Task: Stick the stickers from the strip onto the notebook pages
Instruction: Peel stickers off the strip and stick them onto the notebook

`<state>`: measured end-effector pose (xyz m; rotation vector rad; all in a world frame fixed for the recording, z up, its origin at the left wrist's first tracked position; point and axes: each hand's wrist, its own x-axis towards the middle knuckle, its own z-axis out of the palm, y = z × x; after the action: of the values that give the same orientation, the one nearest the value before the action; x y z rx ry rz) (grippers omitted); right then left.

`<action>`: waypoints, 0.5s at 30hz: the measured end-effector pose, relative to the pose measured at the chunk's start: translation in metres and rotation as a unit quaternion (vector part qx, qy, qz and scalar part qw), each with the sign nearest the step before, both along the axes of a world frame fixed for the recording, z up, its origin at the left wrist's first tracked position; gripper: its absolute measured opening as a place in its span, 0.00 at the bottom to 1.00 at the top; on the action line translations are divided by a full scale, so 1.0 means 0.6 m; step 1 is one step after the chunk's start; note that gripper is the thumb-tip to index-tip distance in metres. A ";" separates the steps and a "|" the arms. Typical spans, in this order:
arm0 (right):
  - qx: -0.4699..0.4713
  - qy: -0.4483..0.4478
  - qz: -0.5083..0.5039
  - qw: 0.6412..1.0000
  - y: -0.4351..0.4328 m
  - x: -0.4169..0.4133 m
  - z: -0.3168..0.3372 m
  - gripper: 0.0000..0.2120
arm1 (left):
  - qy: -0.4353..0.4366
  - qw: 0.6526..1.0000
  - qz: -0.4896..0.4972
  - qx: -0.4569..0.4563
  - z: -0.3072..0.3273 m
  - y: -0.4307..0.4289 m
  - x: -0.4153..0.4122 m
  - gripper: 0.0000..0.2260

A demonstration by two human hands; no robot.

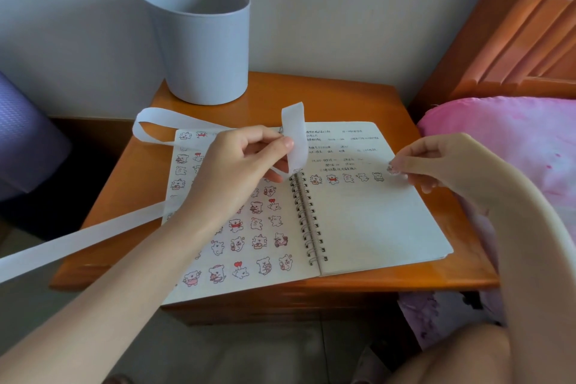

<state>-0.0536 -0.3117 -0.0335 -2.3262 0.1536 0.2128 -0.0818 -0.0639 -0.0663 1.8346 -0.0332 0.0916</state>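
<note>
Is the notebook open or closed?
Open. The notebook lies flat on the wooden table, with both pages showing on either side of the spiral binding.

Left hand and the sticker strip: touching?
Touching. The head view shows the left hand pinching the white strip between thumb and fingers, above the notebook spine.

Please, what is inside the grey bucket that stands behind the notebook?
Only the upper inner wall of the grey bucket shows, and nothing rises above its rim. The front wall hides the bottom, so any contents cannot be told.
</note>
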 end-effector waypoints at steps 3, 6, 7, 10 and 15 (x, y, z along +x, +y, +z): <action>0.005 0.026 -0.012 1.000 0.002 0.004 -0.003 0.05 | 0.003 1.000 0.002 0.001 0.000 0.000 -0.001 0.07; 0.019 0.042 -0.024 0.999 0.003 0.006 -0.005 0.05 | 0.004 1.000 0.000 0.005 0.000 0.000 -0.002 0.07; 0.018 0.042 -0.026 0.999 0.003 0.006 -0.005 0.05 | 0.004 1.000 -0.001 0.008 0.000 0.000 -0.002 0.07; 0.006 0.039 -0.023 0.999 0.003 0.005 -0.006 0.05 | 0.006 1.000 -0.001 0.009 0.000 0.000 -0.001 0.07; 0.003 0.034 -0.027 0.999 0.004 0.004 -0.009 0.05 | 0.006 1.000 -0.002 0.006 0.001 -0.001 -0.001 0.07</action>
<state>-0.0514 -0.3091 -0.0387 -2.3072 0.2487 0.2663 -0.0827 -0.0643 -0.0655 1.8462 -0.0286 0.0769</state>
